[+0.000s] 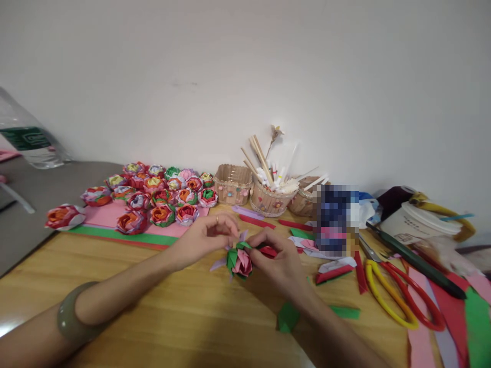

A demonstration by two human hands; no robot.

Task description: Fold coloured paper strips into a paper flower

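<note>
A small folded paper flower, pink in the middle with green and lilac petals around it, is held above the wooden table between my two hands. My left hand pinches its upper left side near a lilac strip, thumb and fingers curled together. On the flower's right, the thumb and fingers of my right hand are closed on a green petal. Folded red strips and a white-and-red folded piece lie beyond and to the right. A green paper scrap rests below my right wrist.
Several finished paper flowers stand on stacked coloured sheets at the back left. Decorated baskets with sticks and pens line the wall. Scissors, a dark green-handled tool, a white tub and paper strips occupy the right. A bottle stands far left.
</note>
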